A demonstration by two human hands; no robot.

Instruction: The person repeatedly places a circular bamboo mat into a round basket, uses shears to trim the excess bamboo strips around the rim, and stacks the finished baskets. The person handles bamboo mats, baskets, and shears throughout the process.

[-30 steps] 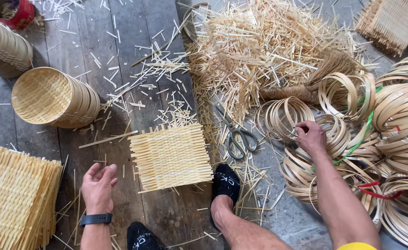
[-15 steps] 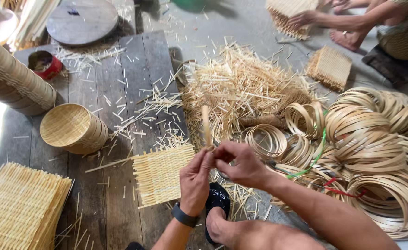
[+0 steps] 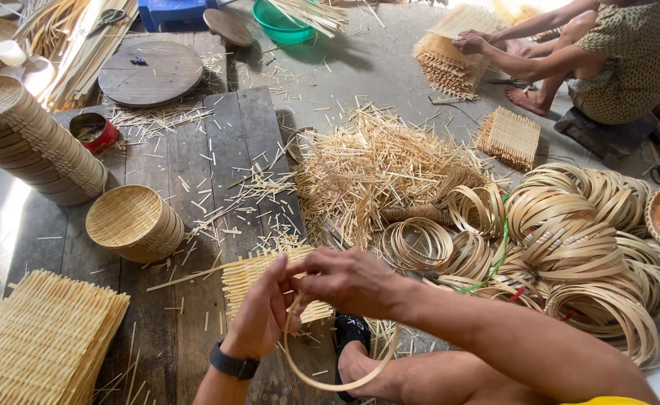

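Observation:
Both my hands meet low in the middle of the head view, gripping one thin bamboo ring (image 3: pixel 330 379) that hangs below them. My left hand (image 3: pixel 264 311), with a dark watch on its wrist, pinches the ring's left side. My right hand (image 3: pixel 348 279) closes on the ring's top from the right. Under the hands lies a square woven bamboo mat (image 3: pixel 247 277) on dark wooden planks (image 3: pixel 195 150). My foot in a black sandal (image 3: pixel 348 334) rests beside the mat.
A heap of bamboo rings (image 3: pixel 577 255) fills the right. Loose bamboo splints (image 3: pixel 375 165) pile up in the middle. Stacked woven baskets (image 3: pixel 131 221) and a taller basket stack (image 3: pixel 34 139) stand on the left, woven mats (image 3: pixel 41 337) lower left. Another person (image 3: pixel 607 52) sits far right.
My hands have come together in front of me with a bamboo ring held between them. The view has tilted up, showing the other person and more floor.

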